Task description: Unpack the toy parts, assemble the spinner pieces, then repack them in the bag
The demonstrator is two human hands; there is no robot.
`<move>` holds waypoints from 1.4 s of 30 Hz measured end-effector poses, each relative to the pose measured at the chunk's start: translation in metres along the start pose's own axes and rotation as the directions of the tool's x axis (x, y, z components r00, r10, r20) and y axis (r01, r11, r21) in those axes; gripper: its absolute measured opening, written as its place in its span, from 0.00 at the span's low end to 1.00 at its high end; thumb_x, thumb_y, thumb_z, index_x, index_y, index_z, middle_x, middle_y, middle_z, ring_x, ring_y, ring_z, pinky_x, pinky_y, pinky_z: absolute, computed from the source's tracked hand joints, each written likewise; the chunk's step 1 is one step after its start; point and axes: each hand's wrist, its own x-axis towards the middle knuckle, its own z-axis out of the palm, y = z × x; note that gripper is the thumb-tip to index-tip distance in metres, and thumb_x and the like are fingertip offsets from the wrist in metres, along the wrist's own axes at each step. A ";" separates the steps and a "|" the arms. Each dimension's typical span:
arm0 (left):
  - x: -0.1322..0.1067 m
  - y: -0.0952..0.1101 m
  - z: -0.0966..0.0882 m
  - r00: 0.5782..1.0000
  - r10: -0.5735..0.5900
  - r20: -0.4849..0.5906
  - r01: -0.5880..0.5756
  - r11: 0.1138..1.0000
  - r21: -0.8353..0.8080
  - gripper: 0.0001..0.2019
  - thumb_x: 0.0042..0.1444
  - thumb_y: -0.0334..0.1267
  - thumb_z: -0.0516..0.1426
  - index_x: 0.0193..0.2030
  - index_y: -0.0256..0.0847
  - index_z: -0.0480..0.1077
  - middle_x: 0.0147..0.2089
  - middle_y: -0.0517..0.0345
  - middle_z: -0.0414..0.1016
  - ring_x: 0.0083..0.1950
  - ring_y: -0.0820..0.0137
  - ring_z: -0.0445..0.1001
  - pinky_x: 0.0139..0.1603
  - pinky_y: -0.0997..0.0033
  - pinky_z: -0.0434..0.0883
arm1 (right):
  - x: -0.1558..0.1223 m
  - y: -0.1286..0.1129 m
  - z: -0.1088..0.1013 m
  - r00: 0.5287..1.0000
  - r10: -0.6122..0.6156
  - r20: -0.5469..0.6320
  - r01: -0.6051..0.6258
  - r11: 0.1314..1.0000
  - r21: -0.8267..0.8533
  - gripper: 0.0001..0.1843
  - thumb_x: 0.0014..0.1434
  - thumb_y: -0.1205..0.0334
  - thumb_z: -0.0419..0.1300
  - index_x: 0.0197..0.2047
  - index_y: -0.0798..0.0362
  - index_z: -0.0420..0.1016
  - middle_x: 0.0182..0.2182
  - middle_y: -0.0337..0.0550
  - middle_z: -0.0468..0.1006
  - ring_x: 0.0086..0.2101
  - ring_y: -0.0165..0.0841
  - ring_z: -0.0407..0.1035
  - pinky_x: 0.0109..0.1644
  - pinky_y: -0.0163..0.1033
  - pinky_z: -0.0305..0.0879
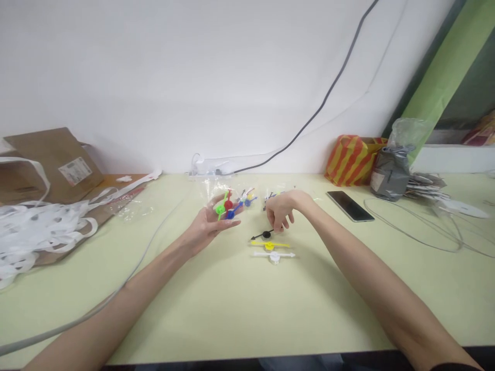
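Observation:
My left hand [208,224] is closed round several arrow spinners in green [220,209], red [228,204] and blue [231,214]. Clear plastic film shows about them; whether they lie inside it is hard to make out. Just in front of me on the table are three arrow spinners in a column: a black spinner [266,235], a yellow spinner [269,246] and a white spinner [274,256]. At the black one's right end, my right hand [281,209] points down with its fingertips pinched on the arrow. More small coloured spinners [248,198] lie behind, between the hands.
A phone [350,206] lies to the right, near a striped bag [350,161], a grey bag [390,172] and a thin cable [417,232]. White strips [42,226] and a cardboard box [58,159] fill the left side. A grey cable [127,278] crosses by my left arm.

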 end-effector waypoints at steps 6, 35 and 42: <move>-0.004 0.004 0.000 0.984 -0.161 0.080 0.145 0.974 0.173 0.38 0.53 0.40 0.69 0.68 0.45 0.59 0.50 0.43 0.76 0.47 0.53 0.81 0.31 0.71 0.78 | -0.031 0.017 -0.025 0.892 -0.346 -0.290 0.344 0.937 -0.059 0.07 0.51 0.60 0.67 0.31 0.55 0.83 0.25 0.42 0.79 0.25 0.31 0.69 0.28 0.36 0.65; -0.006 -0.003 0.003 0.897 -0.259 0.359 0.171 0.951 0.258 0.39 0.57 0.39 0.67 0.71 0.44 0.54 0.54 0.37 0.76 0.52 0.53 0.78 0.38 0.65 0.80 | -0.061 -0.055 0.015 0.544 -0.618 -0.567 0.699 0.708 -0.101 0.07 0.65 0.65 0.59 0.47 0.53 0.70 0.39 0.44 0.82 0.36 0.31 0.76 0.33 0.31 0.68; -0.006 -0.002 0.007 0.959 -0.150 0.241 0.099 0.972 0.212 0.36 0.56 0.40 0.68 0.68 0.45 0.59 0.56 0.39 0.73 0.53 0.51 0.77 0.30 0.71 0.79 | -0.077 -0.023 -0.011 0.552 -0.501 -0.667 0.398 0.861 -0.317 0.06 0.62 0.64 0.60 0.37 0.57 0.77 0.36 0.46 0.81 0.35 0.32 0.74 0.37 0.35 0.66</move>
